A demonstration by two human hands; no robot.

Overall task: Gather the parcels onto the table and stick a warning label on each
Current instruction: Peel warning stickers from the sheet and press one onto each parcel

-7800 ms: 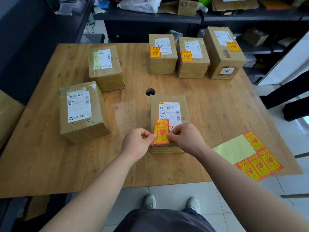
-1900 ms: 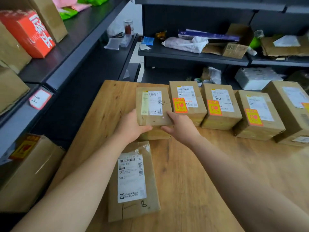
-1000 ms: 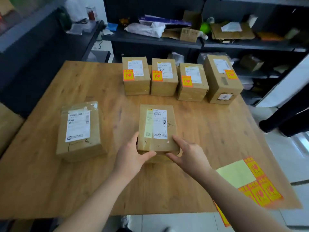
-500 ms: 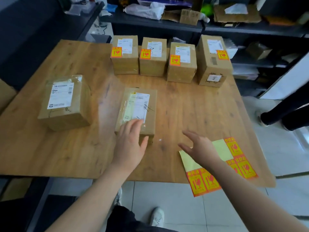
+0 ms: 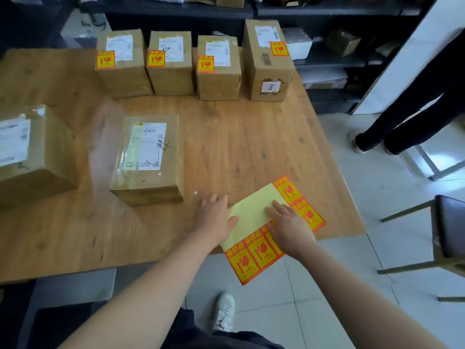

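A sheet of orange-and-yellow warning labels (image 5: 254,215) lies at the front right edge of the wooden table (image 5: 251,137), partly overhanging it. My left hand (image 5: 216,220) rests flat on the sheet's bare yellow left part. My right hand (image 5: 289,225) lies flat on its right side, fingers straight. An unlabelled brown parcel (image 5: 148,159) sits just left of my hands. Another unlabelled parcel (image 5: 30,154) stands at the far left. Several parcels with warning labels (image 5: 171,61) line the back edge.
Dark shelving (image 5: 302,11) with boxes and bags runs behind the table. Another person's legs (image 5: 407,117) stand at the right on the tiled floor. A dark stool (image 5: 448,233) stands at the right edge. My shoe (image 5: 224,311) shows below.
Both hands left the unlabelled parcel in the middle and moved right onto the label sheet. The view has tilted down and toward the table's right front corner.
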